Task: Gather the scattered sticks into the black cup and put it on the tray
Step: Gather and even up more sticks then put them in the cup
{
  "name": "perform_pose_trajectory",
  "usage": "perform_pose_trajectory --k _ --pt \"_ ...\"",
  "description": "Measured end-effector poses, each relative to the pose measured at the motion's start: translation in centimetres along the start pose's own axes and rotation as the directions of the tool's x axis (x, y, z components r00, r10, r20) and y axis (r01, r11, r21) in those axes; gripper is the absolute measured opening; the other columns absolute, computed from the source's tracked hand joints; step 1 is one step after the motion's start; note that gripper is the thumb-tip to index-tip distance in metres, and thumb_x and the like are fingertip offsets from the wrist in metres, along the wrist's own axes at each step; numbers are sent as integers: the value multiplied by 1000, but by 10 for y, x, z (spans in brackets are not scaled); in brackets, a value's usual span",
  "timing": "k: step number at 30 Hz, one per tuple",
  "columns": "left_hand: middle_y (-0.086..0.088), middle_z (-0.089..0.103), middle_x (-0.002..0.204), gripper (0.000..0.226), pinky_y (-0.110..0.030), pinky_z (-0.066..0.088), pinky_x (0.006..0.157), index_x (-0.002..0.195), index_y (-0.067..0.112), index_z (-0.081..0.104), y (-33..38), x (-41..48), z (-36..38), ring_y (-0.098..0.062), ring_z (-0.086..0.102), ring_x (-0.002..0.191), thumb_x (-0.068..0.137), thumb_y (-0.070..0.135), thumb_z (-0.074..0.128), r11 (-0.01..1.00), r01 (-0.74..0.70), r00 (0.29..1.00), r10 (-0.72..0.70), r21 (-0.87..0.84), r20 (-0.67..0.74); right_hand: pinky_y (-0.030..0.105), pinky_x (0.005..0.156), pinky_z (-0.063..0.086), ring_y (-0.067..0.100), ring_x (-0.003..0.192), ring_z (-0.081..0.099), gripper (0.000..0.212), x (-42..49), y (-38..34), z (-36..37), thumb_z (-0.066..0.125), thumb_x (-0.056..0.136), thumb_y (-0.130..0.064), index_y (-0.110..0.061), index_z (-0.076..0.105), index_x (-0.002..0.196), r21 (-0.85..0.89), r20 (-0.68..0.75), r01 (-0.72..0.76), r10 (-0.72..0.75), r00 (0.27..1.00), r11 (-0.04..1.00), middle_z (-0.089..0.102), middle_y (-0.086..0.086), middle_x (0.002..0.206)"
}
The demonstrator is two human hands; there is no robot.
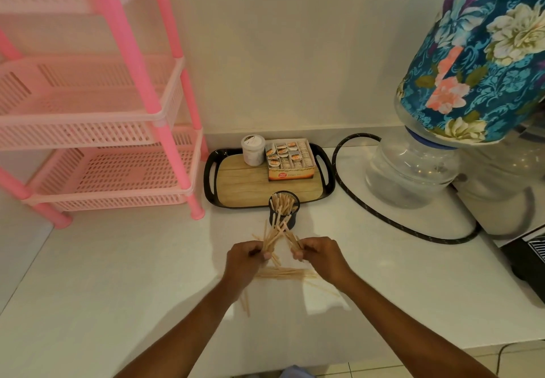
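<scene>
At the worktop's [118,259] far left corner I see one pink rack [97,130] with three baskets. My left hand [246,259] has its fingers clamped on a bundle of pale wooden sticks [269,240]; more loose sticks [283,273] lie flat beneath both hands. The black cup [284,211], already holding upright sticks, stands just before the tray's [211,177] near edge, touching or nearly so. One jar [253,150] and one sachet box [290,161] sit on the tray. My right hand [320,255] grips a second bundle. One hose [383,215] loops near the water bottle [410,171].

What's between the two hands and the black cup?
Head view: only the sticks the left hand and right hand hold, fanning toward the cup.
</scene>
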State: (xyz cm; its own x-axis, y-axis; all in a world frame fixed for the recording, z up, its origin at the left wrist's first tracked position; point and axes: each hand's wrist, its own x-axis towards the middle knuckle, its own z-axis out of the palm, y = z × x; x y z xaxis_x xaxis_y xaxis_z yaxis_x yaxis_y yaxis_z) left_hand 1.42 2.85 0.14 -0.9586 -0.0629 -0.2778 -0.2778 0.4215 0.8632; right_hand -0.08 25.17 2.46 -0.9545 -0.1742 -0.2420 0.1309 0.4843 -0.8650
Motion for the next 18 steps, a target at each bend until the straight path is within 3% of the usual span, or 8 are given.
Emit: perform_pose_trajectory --k 2,4,7,10,13,16,18 --pt "6 75 68 16 -37 58 74 80 32 83 8 -5 11 -6 65 66 89 20 78 992 19 1000 -19 -123 6 12 67 52 0 68 69 22 -1 -9 9 76 87 -6 -26 83 81 42 0 -5 5 1000 999 78 -10 75" --pt "-1 78 74 16 -44 63 78 87 30 85 15 -10 20 -12 67 68 90 17 78 976 27 1000 -28 -214 -4 23 76 61 10 83 74 17 -3 -15 14 74 89 -14 -27 85 90 114 -5 -13 13 1000 993 81 -6 88" --pt "3 80 81 22 -46 66 80 91 35 84 18 -11 29 -22 75 78 90 14 78 964 9 997 -29 -265 -72 37 83 66 21 90 76 17 -4 -19 18 72 92 -13 -24 85 91 237 -39 -36 46 998 971 81 0 91" --pt "7 83 88 22 -43 68 79 97 39 84 21 -14 35 -16 79 83 90 18 80 948 -35 997 13 -317 -74 39 83 66 18 91 78 14 -6 -21 20 76 87 -15 -25 86 89 331 -46 -59 78 996 942 82 -1 92" --pt "6 81 84 25 -38 67 72 98 44 83 21 -14 41 -7 74 76 94 20 77 959 -109 990 82 -260 -112 45 84 66 24 91 78 7 -6 -19 19 81 79 -16 -18 85 84 380 -41 -69 92 995 922 82 7 87" --pt "-7 75 76 11 -48 59 72 98 27 83 19 -13 45 -12 61 69 97 22 73 978 -159 982 142 -133 -127 49 85 65 38 88 77 2 -4 -17 17 83 82 -13 -13 85 82 385 -51 -70 97 994 920 80 14 82" --pt "-5 78 84 15 -45 61 78 108 19 83 21 -13 46 -15 67 78 98 18 73 984 -166 978 156 -60 -142 47 82 66 37 84 79 4 -2 -18 15 82 85 -10 -13 85 84 387 -45 -75 100 994 919 80 14 82"
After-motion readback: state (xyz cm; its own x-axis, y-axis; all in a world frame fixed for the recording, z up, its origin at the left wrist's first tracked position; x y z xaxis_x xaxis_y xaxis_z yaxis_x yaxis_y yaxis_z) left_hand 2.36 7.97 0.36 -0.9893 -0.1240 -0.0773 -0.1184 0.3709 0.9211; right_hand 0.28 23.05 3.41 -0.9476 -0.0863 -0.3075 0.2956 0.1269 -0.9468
